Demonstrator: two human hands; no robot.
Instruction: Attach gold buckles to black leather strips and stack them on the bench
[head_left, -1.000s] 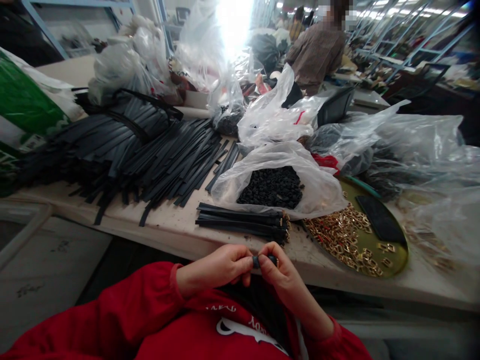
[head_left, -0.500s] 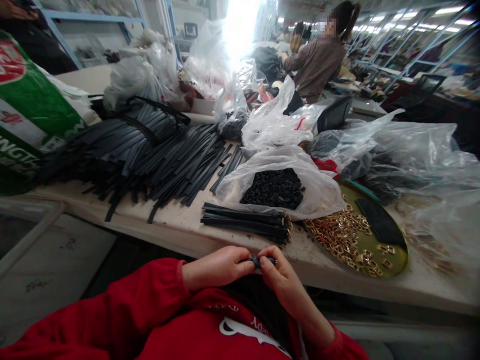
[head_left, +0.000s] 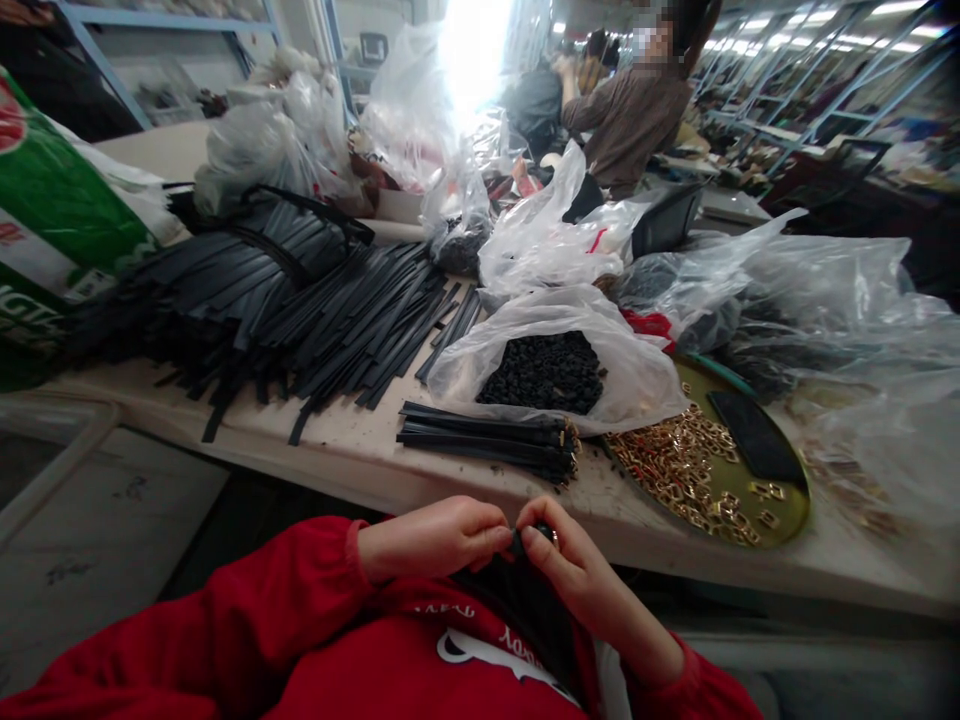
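My left hand (head_left: 435, 538) and my right hand (head_left: 570, 565) meet just below the table's front edge, both pinched on the end of a black strap (head_left: 525, 590) that hangs down over my red top. A small gold buckle (head_left: 551, 533) glints at the fingertips of my right hand. On the table just beyond my hands lies a small bundle of black straps (head_left: 487, 440) with gold buckles at their right ends. A clear bag of small black loops (head_left: 547, 372) sits behind the bundle.
A large heap of loose black straps (head_left: 300, 300) covers the table's left half. A round gold tray (head_left: 780, 515) with several gold buckles and a black piece lies at the right. Plastic bags crowd the back. Another person (head_left: 630, 115) works at a far table.
My hands have stayed together on the strap end and shifted slightly lower; my fingers have closed tighter over the buckle. The view has swayed a little.
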